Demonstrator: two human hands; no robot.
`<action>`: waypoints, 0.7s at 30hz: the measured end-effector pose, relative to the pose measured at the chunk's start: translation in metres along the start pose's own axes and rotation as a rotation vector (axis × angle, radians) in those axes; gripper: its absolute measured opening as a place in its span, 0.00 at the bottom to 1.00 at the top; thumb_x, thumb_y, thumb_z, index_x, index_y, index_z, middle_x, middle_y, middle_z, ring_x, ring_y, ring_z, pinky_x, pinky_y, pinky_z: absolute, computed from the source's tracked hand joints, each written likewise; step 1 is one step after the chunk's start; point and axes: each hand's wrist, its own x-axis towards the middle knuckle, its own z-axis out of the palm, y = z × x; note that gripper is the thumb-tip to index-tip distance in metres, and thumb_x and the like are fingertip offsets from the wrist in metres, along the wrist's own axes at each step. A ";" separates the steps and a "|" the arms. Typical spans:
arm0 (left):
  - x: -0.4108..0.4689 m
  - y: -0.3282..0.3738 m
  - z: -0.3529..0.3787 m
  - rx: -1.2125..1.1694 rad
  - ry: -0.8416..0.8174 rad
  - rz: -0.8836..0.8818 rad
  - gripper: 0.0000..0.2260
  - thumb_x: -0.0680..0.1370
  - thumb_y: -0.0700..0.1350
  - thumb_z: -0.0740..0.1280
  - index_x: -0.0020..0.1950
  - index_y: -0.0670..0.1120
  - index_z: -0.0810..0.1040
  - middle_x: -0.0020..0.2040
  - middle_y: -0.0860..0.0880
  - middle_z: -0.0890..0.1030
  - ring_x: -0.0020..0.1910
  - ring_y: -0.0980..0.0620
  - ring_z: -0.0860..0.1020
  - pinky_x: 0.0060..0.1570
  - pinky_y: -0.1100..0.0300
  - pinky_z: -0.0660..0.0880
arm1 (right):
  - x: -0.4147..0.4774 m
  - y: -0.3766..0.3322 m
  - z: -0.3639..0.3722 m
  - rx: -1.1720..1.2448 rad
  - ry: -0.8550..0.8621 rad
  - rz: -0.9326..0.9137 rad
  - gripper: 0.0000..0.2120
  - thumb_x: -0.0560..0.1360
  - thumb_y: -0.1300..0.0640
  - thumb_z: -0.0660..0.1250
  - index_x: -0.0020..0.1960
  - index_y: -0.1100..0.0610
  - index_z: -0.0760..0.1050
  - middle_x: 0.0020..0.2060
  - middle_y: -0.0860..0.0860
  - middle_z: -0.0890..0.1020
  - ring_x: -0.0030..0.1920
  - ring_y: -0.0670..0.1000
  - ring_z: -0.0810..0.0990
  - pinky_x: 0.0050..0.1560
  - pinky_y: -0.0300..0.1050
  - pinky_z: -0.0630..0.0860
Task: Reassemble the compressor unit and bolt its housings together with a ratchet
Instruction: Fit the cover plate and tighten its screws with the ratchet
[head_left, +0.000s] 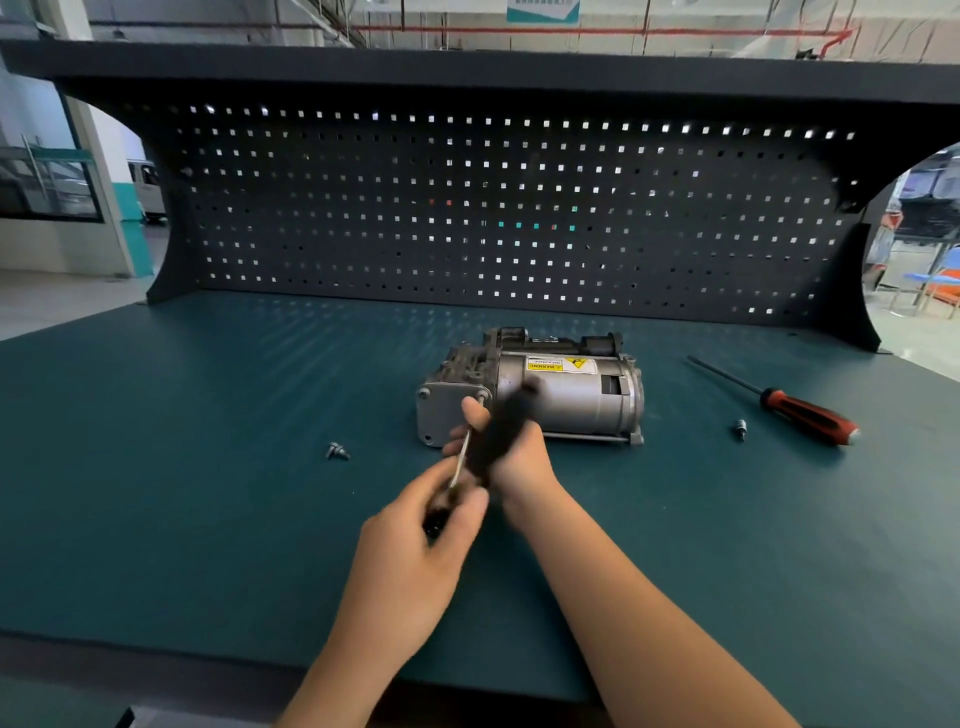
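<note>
Ratchet (498, 441), stiff-looking with a grippy black handle, is wrapped by curled fingers (470, 503) of right hand (519, 457) and left hand (431, 535), heavy-looking compressor (561, 400) just beyond.

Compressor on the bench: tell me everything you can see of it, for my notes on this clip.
The compressor is a grey metal cylinder lying on its side on the green table. A yellow and white warning label sits on top, a flat square end plate, bolted at its corners, closes its left end, and dark fittings rise behind. The left hand and right hand hold a blurred dark tool before that end; contact cannot be told.
</note>
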 end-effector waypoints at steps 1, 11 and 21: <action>0.002 0.004 0.000 -0.201 -0.025 -0.131 0.08 0.77 0.52 0.62 0.49 0.51 0.79 0.38 0.57 0.84 0.32 0.59 0.79 0.37 0.59 0.77 | 0.000 0.000 0.000 -0.018 -0.009 0.008 0.18 0.78 0.54 0.63 0.32 0.59 0.73 0.21 0.50 0.77 0.21 0.46 0.73 0.25 0.35 0.68; 0.009 0.012 -0.011 -0.397 -0.136 -0.238 0.10 0.80 0.44 0.59 0.54 0.57 0.76 0.45 0.59 0.84 0.36 0.65 0.78 0.35 0.70 0.74 | 0.005 0.002 0.000 -0.009 -0.029 0.093 0.18 0.79 0.50 0.59 0.37 0.59 0.76 0.23 0.48 0.80 0.19 0.44 0.74 0.23 0.33 0.69; 0.001 0.021 -0.007 0.597 -0.140 0.269 0.17 0.80 0.51 0.55 0.69 0.62 0.62 0.72 0.67 0.56 0.60 0.59 0.73 0.55 0.61 0.71 | 0.006 0.006 0.001 -0.208 0.105 -0.063 0.27 0.73 0.47 0.68 0.45 0.75 0.75 0.35 0.67 0.79 0.36 0.54 0.75 0.48 0.55 0.77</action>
